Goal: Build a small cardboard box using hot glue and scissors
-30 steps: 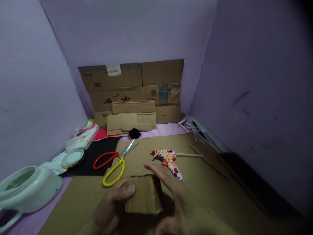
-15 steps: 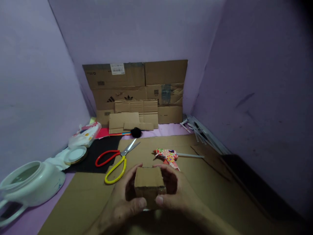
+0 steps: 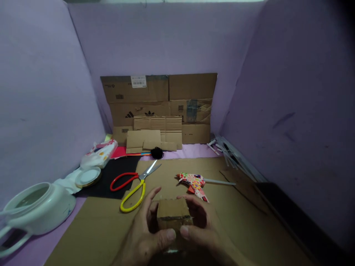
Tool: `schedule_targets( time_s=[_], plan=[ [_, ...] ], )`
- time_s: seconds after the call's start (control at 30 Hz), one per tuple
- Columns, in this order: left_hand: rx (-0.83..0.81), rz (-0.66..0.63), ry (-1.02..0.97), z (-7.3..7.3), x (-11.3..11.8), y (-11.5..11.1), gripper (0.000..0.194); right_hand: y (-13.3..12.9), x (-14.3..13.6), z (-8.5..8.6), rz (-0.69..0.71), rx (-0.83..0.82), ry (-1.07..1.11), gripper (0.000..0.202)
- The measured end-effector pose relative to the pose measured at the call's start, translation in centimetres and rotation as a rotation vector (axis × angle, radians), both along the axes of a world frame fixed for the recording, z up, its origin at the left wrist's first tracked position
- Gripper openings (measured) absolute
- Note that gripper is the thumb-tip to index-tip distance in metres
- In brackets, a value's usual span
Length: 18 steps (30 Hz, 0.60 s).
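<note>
A small cardboard box (image 3: 173, 209) stands between my two hands near the bottom middle of the view. My left hand (image 3: 149, 231) curves round its left side, thumb on the near face. From the right, my right hand (image 3: 201, 225) grips it the same way, its thumb close to the other one. The box's lower part is dark and partly hidden by the thumbs. Just beyond my left hand lie scissors (image 3: 142, 181) with one red and one yellow handle, blades apart. A flower-patterned glue gun (image 3: 192, 181) with a glue stick in its back lies beyond my right hand.
A large cardboard sheet (image 3: 91, 225) covers the work surface. At left are a white teapot-like pot (image 3: 55, 210) and a round lid (image 3: 88, 176). Black yarn (image 3: 157, 153) and cardboard pieces (image 3: 144, 138) sit at the back. Glue sticks (image 3: 241, 159) lie along the right wall.
The view has tilted up a little, so things sit slightly lower and to the right. Both hands still hold the box, and the left fingers have spread slightly away from it.
</note>
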<state>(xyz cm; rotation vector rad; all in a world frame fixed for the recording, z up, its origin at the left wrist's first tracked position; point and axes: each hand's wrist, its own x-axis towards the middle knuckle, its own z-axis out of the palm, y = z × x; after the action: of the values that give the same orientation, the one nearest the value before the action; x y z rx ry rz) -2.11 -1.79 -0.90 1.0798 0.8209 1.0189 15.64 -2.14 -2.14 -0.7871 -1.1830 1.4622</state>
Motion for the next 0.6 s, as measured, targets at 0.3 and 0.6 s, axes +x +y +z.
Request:
schedule_targets(
  time_s=[0.3, 0.6],
  plan=[
    [0.062, 0.031, 0.165, 0.76, -0.55, 0.0, 0.046, -0.55, -0.52, -0.25, -0.104, 0.052, -0.147, 0.041],
    [0.289, 0.061, 0.475, 0.07, -0.77, 0.39, 0.038, -0.18, -0.44, -0.28, -0.161, 0.114, -0.22, 0.02]
  ],
)
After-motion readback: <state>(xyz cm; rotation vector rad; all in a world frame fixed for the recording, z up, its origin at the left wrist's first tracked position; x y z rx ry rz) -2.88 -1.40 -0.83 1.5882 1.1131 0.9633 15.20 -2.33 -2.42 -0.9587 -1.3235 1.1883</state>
